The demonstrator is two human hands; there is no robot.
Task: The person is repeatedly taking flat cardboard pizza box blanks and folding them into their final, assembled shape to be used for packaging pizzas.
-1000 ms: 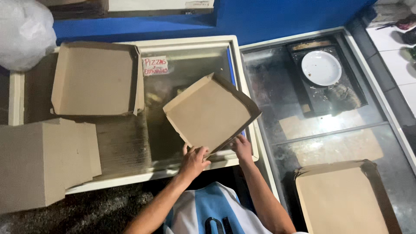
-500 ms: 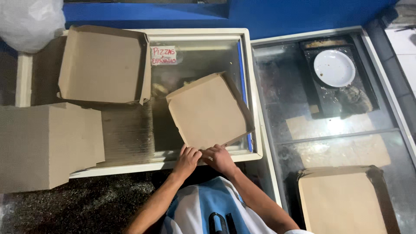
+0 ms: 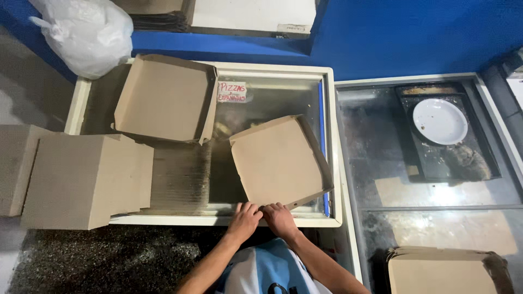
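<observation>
An open brown cardboard pizza box [image 3: 279, 161] is seen lying flat and slightly turned on the glass lid of a white chest freezer [image 3: 332, 136], its near edge pressed by both hands. The left hand [image 3: 244, 220] and right hand [image 3: 279, 219] are held side by side, touching, fingers curled down on the box's front flap; a closed grip around it cannot be confirmed. A second open box [image 3: 160, 98] is set behind to the left, a stack of folded boxes [image 3: 81, 179] beside it, and a white plate [image 3: 440, 121] well apart.
</observation>
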